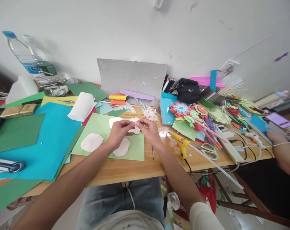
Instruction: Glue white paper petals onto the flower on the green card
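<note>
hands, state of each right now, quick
Left hand: closed, fingertips pinching a small white piece.
Right hand: closed, fingertips pinching the same piece.

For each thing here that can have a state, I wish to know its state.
Left hand: pinching a white piece.
Right hand: pinching the same white piece.
Light green sheet: lying flat.
Yellow glue gun: lying down, white stick at its rear.
Blue-capped bottle: closed.
Grey mat: propped up.
Scissors: open or shut, unclear.
</note>
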